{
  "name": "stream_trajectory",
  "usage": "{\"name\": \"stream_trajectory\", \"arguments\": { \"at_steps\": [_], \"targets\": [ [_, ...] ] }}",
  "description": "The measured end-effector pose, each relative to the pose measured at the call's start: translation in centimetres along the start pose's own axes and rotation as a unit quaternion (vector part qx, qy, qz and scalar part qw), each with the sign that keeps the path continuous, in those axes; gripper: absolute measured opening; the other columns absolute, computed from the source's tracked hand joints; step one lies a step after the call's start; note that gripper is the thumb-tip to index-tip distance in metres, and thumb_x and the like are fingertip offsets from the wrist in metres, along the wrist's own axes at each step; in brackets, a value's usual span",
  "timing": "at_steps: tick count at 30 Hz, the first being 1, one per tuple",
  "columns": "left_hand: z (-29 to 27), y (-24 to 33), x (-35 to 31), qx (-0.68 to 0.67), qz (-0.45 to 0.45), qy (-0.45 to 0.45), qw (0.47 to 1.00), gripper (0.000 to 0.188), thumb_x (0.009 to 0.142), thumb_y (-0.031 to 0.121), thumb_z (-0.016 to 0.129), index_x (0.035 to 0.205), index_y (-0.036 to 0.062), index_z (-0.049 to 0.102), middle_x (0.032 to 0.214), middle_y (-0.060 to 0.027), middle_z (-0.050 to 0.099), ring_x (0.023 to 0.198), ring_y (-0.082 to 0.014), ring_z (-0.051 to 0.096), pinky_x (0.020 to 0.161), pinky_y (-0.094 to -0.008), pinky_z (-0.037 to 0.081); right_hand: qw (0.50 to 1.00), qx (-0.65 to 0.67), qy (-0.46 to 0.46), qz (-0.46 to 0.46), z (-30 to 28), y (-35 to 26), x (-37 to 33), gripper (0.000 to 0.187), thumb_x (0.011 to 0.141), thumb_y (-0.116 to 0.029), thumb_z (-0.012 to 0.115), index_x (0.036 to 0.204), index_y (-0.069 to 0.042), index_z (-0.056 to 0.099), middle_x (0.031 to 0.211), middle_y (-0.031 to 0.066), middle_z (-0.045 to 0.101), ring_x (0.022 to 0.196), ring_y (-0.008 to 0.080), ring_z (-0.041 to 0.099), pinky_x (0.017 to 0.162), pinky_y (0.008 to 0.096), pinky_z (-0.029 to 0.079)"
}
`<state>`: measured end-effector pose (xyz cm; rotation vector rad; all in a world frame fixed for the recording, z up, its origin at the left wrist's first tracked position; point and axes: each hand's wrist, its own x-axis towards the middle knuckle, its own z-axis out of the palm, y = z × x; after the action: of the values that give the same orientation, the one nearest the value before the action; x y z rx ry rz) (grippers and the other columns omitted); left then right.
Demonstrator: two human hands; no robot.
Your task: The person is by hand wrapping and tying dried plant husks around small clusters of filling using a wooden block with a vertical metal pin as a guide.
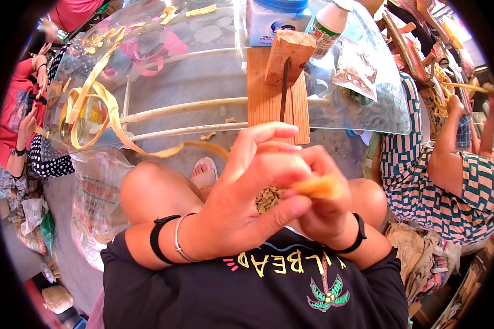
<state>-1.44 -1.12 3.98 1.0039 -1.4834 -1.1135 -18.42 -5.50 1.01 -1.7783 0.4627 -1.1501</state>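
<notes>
A long, flat yellow strip (111,118) loops over the left of the glass table and trails across to my hands. My left hand (258,186) has its fingers curled around the strip, and its thumb points to the right. My right hand (332,203) is closed close beside it, with a blurred yellow end of strip across its fingers. Just beyond my fingers, a thin dark metal blade (285,93) runs from a wooden block (293,52) towards me over a wooden board (263,93). Below my hands, small chopped yellowish pieces (269,198) show between my arms.
On the glass table (203,71) stand a blue-lidded tub (277,24) and a white bottle (330,27), near a clear packet (357,68). People sit at both sides, one in a patterned dress (422,181). A woven sack (99,197) lies at left.
</notes>
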Motion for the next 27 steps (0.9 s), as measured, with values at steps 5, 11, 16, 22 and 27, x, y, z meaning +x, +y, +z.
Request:
{"name": "stream_trajectory", "arguments": {
  "at_steps": [5,11,16,22,27],
  "targets": [
    [-2.1,-0.2,-0.4,0.057,-0.118,-0.121,0.984,0.045,0.083,0.01,0.08,0.122,0.0023,0.059,0.1,-0.0097,0.067,0.081,-0.0128,0.066,0.075,-0.0255,0.05,0.877,0.449,0.1,0.135,-3.9,-1.5,1.0,0.03,0.11,-0.03,0.031,0.109,-0.007,0.051,0.065,-0.0005,0.047,0.055,0.0117,0.047,0.07,0.0362,0.055],
    [-2.2,-0.6,0.3,0.128,0.06,-0.127,0.982,0.031,0.08,0.016,0.082,0.105,0.0049,0.067,0.078,-0.0069,0.065,0.062,-0.0222,0.061,0.056,-0.031,0.047,0.922,-0.03,-0.273,0.272,-5.4,-1.6,-0.5,0.04,0.104,-0.041,0.046,0.117,-0.004,0.055,0.064,0.0105,0.057,0.055,0.03,0.058,0.058,0.0425,0.05],
    [-1.3,-2.8,1.3,0.22,0.143,-0.076,0.962,0.027,0.084,0.017,0.077,0.106,0.0061,0.065,0.087,-0.0097,0.06,0.072,-0.0259,0.059,0.064,-0.0347,0.048,0.765,0.158,-0.548,0.299,-2.6,-0.5,-0.3,0.035,0.106,-0.031,0.046,0.095,-0.002,0.062,0.075,0.0132,0.058,0.072,0.0294,0.059,0.07,0.0373,0.05],
    [-2.7,-0.7,0.7,0.254,0.096,-0.094,0.958,0.038,0.078,0.024,0.082,0.104,0.0036,0.063,0.085,-0.0087,0.063,0.07,-0.0249,0.063,0.061,-0.0329,0.049,0.818,0.287,-0.27,0.418,-3.0,-0.5,-0.7,0.047,0.108,-0.038,0.038,0.088,-0.003,0.062,0.061,-0.0001,0.046,0.056,0.0108,0.046,0.055,0.0286,0.038],
    [-1.8,-2.5,-0.8,0.316,0.147,0.039,0.937,0.048,0.08,0.029,0.084,0.109,0.0006,0.06,0.085,-0.0125,0.064,0.068,-0.0243,0.062,0.059,-0.0333,0.051,0.68,0.421,-0.162,0.579,-2.5,-0.8,-0.1,0.055,0.108,-0.047,0.034,0.085,-0.003,0.058,0.056,-0.0065,0.031,0.047,0.0065,0.028,0.046,0.024,0.024]
  ]
}}
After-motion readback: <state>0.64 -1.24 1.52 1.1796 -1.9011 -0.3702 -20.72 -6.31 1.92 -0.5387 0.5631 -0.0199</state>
